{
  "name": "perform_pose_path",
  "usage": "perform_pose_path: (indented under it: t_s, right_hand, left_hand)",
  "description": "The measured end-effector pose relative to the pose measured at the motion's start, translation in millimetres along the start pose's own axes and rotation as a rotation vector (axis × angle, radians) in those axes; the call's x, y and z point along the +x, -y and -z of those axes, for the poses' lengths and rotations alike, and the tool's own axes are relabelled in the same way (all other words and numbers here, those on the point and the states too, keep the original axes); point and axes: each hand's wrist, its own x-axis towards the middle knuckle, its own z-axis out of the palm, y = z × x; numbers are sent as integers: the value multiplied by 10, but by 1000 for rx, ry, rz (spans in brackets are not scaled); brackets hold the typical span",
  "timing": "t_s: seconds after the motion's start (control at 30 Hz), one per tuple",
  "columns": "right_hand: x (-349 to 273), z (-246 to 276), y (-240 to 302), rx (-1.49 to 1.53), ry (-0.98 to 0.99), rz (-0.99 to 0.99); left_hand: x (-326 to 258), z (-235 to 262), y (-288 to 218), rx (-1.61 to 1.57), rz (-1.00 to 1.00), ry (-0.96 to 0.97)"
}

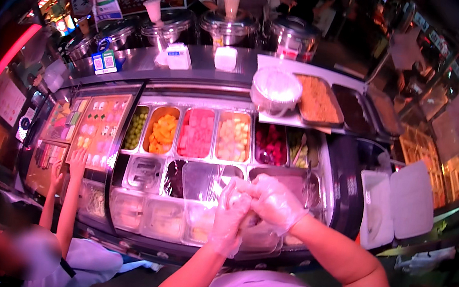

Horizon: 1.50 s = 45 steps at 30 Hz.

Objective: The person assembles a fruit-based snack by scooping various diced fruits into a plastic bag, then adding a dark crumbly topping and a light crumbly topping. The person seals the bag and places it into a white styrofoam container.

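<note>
My left hand (231, 211) and my right hand (280, 202), both in clear plastic gloves, meet over the front pans of a chilled counter. Their fingers are closed against each other around something pale that I cannot make out. Under and beside my left hand lies a clear plastic lid (201, 180). Behind my hands is a row of steel pans with green grapes (135, 130), orange fruit chunks (162, 134), watermelon cubes (196, 136), pale fruit chunks (233, 138) and dark red fruit cubes (271, 146). Lidded pans (164, 216) fill the front row.
At left, another person's hands (78, 158) touch a glass-covered display (100, 125). A stack of clear bowls (276, 88) and a tray of brown crumbs (320, 100) stand on the back ledge. Round steel pots (228, 26) line the rear. A white box (375, 211) stands open at right.
</note>
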Motion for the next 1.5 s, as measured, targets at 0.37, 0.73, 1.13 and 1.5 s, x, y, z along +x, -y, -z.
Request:
perform_pose_path:
  t_s: [0.37, 0.73, 1.13, 1.5]
  right_hand:
    - [0, 39, -24, 634, -216, 136]
    - [-71, 294, -169, 1640, -64, -84]
    - [-338, 61, -50, 1865, -441, -173]
    - [-534, 10, 24, 1259, -79, -7]
  left_hand:
    - [-22, 37, -120, 96, -24, -34]
    - [4, -234, -408, 180, 234, 152]
    - [-127, -211, -280, -506, 243, 349]
    - [227, 39, -250, -264, 485, -19]
